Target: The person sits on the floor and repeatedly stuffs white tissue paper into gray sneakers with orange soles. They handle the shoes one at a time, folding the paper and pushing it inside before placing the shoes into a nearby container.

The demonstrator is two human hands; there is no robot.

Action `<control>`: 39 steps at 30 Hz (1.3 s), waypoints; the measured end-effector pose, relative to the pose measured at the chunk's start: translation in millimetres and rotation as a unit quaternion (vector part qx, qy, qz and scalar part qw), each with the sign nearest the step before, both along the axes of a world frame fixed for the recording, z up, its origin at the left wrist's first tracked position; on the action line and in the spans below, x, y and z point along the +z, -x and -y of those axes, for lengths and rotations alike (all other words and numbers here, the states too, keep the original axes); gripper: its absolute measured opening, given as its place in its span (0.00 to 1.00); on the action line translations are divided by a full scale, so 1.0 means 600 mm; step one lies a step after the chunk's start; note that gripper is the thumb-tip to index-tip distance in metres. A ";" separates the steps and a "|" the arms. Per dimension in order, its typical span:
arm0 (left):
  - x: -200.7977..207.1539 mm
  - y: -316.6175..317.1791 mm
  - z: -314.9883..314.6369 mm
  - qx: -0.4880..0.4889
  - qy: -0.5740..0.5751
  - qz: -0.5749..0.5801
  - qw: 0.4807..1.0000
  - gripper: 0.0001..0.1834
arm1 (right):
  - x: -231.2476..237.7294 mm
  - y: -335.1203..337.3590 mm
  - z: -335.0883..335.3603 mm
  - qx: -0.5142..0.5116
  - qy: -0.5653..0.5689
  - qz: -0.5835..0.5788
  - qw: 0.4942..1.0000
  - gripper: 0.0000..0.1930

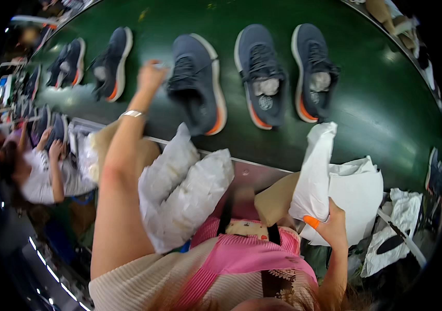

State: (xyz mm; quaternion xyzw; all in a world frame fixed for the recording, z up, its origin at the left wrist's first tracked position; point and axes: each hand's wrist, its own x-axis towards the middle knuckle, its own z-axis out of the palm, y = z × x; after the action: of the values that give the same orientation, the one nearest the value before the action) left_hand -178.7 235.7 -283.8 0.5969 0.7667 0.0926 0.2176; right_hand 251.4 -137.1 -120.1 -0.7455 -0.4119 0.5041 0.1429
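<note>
My left hand (151,78) is over the green surface, just left of a grey-blue sneaker (206,78) with a white and orange sole. Its fingers are blurred, and a small pale bit shows at their tips; I cannot tell whether they hold it. The opening of that sneaker looks dark inside. To its right lie a second sneaker (256,52) and a third sneaker (311,49), each with crumpled paper in the opening. My right hand (333,225), with an orange cover on the thumb, grips a long white paper wad (314,166) below the third sneaker.
More sneakers (114,62) lie on the green conveyor belt (376,93) to the left. White bundles in thin plastic (184,192) sit close to my body. White paper sheets (358,197) hang at the right. Another person (45,171) handles shoes at the far left.
</note>
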 end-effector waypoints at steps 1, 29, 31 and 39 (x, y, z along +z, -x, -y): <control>-0.002 0.073 -0.025 -0.118 -0.200 -0.179 0.956 0.21 | -0.006 -0.004 0.000 0.020 -0.012 0.019 1.000 0.26; 0.177 -0.381 0.181 -0.430 -0.022 -0.101 0.897 0.21 | 0.004 0.014 0.160 -0.222 -0.049 0.070 0.971 0.30; 0.232 -0.448 0.277 -0.432 0.021 0.142 0.890 0.22 | -0.017 0.025 0.175 -0.205 -0.109 0.181 0.956 0.30; 0.214 -0.595 0.493 -0.211 0.411 0.466 0.754 0.18 | -0.148 -0.073 0.244 -0.195 -0.287 0.144 0.927 0.34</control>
State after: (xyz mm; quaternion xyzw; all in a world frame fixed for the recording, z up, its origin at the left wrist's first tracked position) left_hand 178.3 -60.0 -155.6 0.4794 0.3886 -0.0134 0.7868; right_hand 295.2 -283.6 -209.1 -0.8028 -0.4014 0.2140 0.3854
